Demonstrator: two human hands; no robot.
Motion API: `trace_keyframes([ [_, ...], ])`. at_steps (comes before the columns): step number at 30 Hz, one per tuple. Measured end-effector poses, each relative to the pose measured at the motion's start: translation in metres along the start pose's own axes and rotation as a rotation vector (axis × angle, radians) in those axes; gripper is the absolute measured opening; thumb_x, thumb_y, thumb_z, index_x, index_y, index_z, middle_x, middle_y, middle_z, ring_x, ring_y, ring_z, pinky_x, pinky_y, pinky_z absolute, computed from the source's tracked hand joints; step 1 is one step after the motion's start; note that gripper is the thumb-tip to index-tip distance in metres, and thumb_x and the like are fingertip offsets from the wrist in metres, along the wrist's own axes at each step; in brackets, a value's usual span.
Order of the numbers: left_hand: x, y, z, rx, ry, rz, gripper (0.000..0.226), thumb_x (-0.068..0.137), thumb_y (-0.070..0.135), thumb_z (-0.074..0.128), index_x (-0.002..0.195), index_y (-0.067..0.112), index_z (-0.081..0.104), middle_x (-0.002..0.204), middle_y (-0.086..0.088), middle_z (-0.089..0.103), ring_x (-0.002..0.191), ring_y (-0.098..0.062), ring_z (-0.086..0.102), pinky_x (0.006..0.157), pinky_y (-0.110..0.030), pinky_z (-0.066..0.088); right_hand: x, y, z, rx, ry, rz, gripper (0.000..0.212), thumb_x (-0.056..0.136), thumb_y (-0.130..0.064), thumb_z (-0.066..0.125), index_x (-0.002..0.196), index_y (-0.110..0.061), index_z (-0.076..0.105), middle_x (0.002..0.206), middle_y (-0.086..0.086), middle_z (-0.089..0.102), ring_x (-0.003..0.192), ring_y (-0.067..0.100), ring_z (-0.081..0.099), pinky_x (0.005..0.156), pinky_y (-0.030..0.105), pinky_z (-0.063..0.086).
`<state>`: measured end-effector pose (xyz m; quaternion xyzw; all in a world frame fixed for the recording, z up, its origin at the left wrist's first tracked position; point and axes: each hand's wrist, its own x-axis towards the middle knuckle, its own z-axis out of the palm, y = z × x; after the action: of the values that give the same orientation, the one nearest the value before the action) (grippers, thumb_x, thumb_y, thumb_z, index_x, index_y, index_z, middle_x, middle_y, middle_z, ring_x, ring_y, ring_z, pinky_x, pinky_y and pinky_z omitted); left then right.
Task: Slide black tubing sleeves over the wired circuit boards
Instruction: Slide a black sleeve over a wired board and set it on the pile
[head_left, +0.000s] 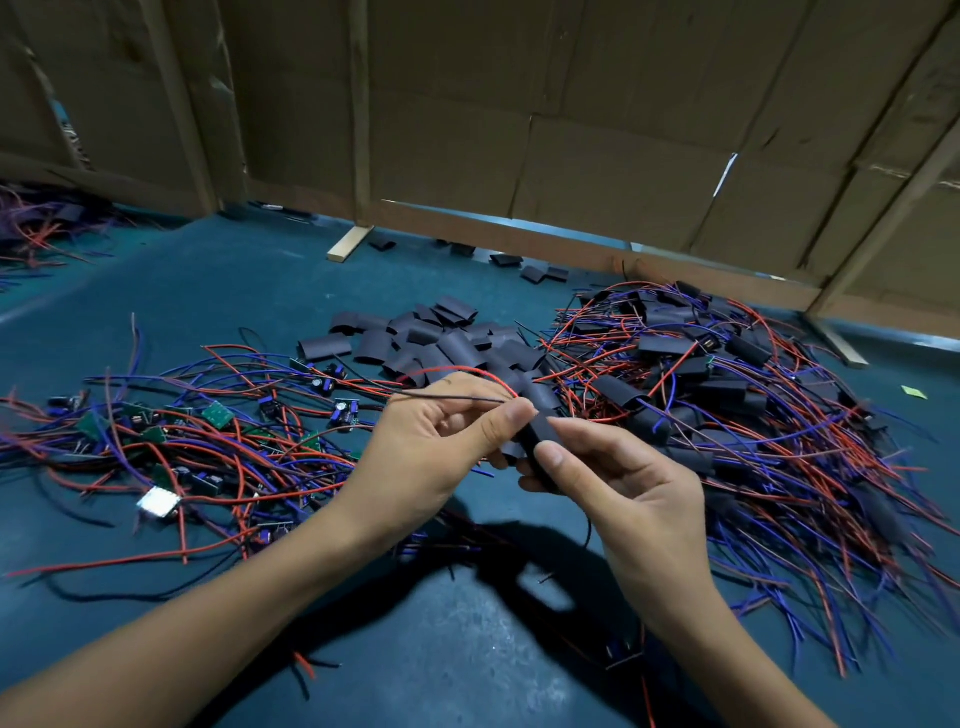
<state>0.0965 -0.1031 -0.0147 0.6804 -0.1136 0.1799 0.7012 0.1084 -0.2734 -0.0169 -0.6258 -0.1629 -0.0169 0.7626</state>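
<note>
Step in hand: a black tubing sleeve (537, 436) was being worked over one wired circuit board, held above the bench (467, 649).
Left hand (441, 441): fingers curled, thumb and forefinger pinching the red and black leads (457, 384) close to the sleeve mouth.
Right hand (618, 478): thumb and fingers closed round the sleeve, gripping it from the side.
Board being sleeved: hidden by the fingers and sleeve; how far it sat inside could not be told.
Bare boards (218, 415): heaped with tangled wires on the left of the bench.
Loose sleeves (415, 338): piled at the centre, beyond the hands.
Sleeved boards (727, 389): heaped on the right, wires trailing.
Backdrop: cardboard panels (571, 130) stood behind the bench.
Technique, judged: the leads should be kept gathered and taut so that they guide the board straight into the sleeve.
Grip advice: the sleeve should be squeezed at its edges to hold the mouth open, not flattened.
Risk, judged: a component could snag the sleeve edge; ease it, do not force.
</note>
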Motion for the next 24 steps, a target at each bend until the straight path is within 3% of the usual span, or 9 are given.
trace_keyframes([
  [3, -0.001, 0.003, -0.001, 0.123, -0.085, 0.037, 0.023, 0.096, 0.03, 0.058, 0.099, 0.014, 0.075, 0.102, 0.013, 0.068, 0.089, -0.008, 0.066, 0.07, -0.025, 0.056, 0.005, -0.001, -0.002, 0.047, 0.026, -0.007, 0.023, 0.074, -0.009, 0.074, 0.096, -0.005, 0.076, 0.084, 0.019, 0.076, 0.069, 0.026, 0.074, 0.062, 0.026, 0.059],
  [5, 0.002, 0.006, -0.01, 0.244, -0.178, 0.071, 0.03, 0.1, 0.036, 0.056, 0.117, 0.017, 0.072, 0.117, 0.007, 0.067, 0.11, -0.015, 0.064, 0.083, -0.025, 0.054, 0.009, -0.006, -0.008, 0.009, 0.067, -0.086, 0.019, 0.077, -0.013, 0.076, 0.095, -0.012, 0.079, 0.084, 0.012, 0.077, 0.067, 0.023, 0.073, 0.064, 0.025, 0.059],
  [8, 0.011, 0.011, -0.033, 0.379, -0.233, 0.099, 0.033, 0.097, 0.037, 0.059, 0.126, 0.023, 0.066, 0.117, 0.004, 0.064, 0.113, -0.02, 0.063, 0.092, -0.028, 0.052, 0.016, -0.015, -0.033, -0.235, 0.217, -0.415, 0.021, 0.088, -0.023, 0.077, 0.109, -0.021, 0.077, 0.094, 0.003, 0.078, 0.074, 0.02, 0.075, 0.073, 0.03, 0.06],
  [11, 0.023, 0.001, -0.066, 0.867, -0.265, 0.241, 0.034, 0.095, 0.033, 0.063, 0.127, 0.022, 0.066, 0.11, 0.006, 0.063, 0.107, -0.015, 0.058, 0.094, -0.032, 0.045, 0.027, -0.019, -0.066, -0.572, 0.417, -0.82, 0.025, 0.095, -0.016, 0.073, 0.119, -0.023, 0.069, 0.112, 0.006, 0.073, 0.097, 0.031, 0.072, 0.086, 0.05, 0.057],
  [13, 0.029, -0.011, -0.082, 1.107, -0.351, 0.185, 0.035, 0.095, 0.038, 0.064, 0.128, 0.026, 0.065, 0.112, 0.005, 0.061, 0.108, -0.019, 0.053, 0.097, -0.04, 0.042, 0.037, -0.021, -0.088, -0.764, 0.547, -0.983, 0.025, 0.095, -0.011, 0.072, 0.119, -0.017, 0.067, 0.12, -0.001, 0.069, 0.107, 0.027, 0.068, 0.091, 0.055, 0.053],
  [15, 0.031, -0.025, -0.088, 1.239, -0.415, 0.072, 0.043, 0.095, 0.047, 0.061, 0.135, 0.03, 0.06, 0.119, 0.005, 0.057, 0.113, -0.02, 0.048, 0.1, -0.043, 0.04, 0.046, -0.021, -0.106, -1.007, 0.63, -0.922, 0.022, 0.097, -0.02, 0.07, 0.118, -0.015, 0.069, 0.123, -0.006, 0.067, 0.112, 0.024, 0.064, 0.095, 0.055, 0.049],
  [17, 0.032, -0.037, -0.089, 1.32, -0.402, 0.027, 0.056, 0.096, 0.055, 0.053, 0.146, 0.031, 0.048, 0.13, 0.005, 0.052, 0.117, -0.02, 0.043, 0.101, -0.04, 0.037, 0.052, -0.017, -0.116, -1.242, 0.596, -0.635, 0.027, 0.096, -0.029, 0.065, 0.12, -0.018, 0.07, 0.126, -0.001, 0.068, 0.119, 0.029, 0.058, 0.102, 0.054, 0.04],
  [20, 0.035, -0.043, -0.086, 1.368, -0.377, 0.045, 0.062, 0.097, 0.059, 0.045, 0.153, 0.034, 0.036, 0.142, 0.009, 0.047, 0.121, -0.018, 0.04, 0.1, -0.037, 0.035, 0.051, -0.008, -0.107, -1.302, 0.512, -0.26, 0.047, 0.087, -0.03, 0.054, 0.131, -0.016, 0.064, 0.148, 0.004, 0.055, 0.136, 0.037, 0.042, 0.11, 0.054, 0.024],
  [24, 0.037, -0.04, -0.081, 1.373, -0.436, 0.059, 0.044, 0.1, 0.053, 0.048, 0.141, 0.041, 0.051, 0.136, 0.014, 0.053, 0.119, -0.016, 0.042, 0.094, -0.036, 0.033, 0.037, -0.005, -0.074, -1.288, 0.492, -0.584, 0.044, 0.093, -0.017, 0.059, 0.136, -0.011, 0.059, 0.156, 0.004, 0.045, 0.14, 0.034, 0.038, 0.111, 0.052, 0.024],
])
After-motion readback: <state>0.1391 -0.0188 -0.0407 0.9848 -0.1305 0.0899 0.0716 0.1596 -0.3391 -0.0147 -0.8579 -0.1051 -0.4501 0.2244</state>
